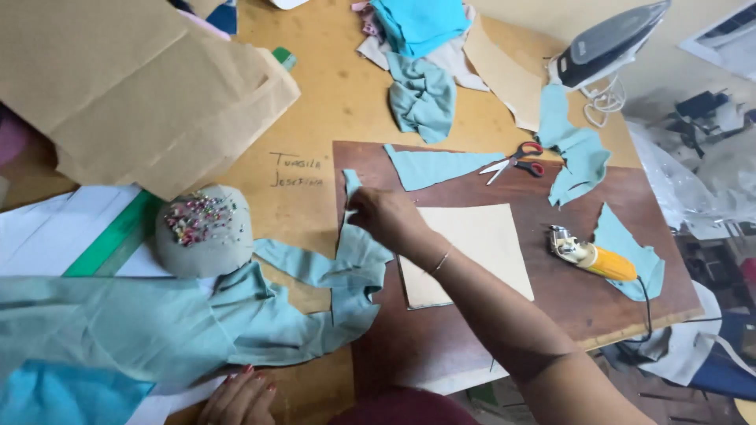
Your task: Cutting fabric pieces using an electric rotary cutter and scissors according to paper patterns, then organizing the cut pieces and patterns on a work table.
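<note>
The cloth strip [352, 260] is pale blue-green, like the triangle scrap [437, 165]. The scissors [516, 160] have red handles. The cutter [592, 257] has a yellow grip. The pincushion [203, 230] is grey, dotted with many-coloured pinheads. The square card [472, 252] is tan on a dark brown board [614, 212]. The iron [610, 43] is dark grey and white. A bright turquoise cloth [417, 22] lies beyond.
</note>
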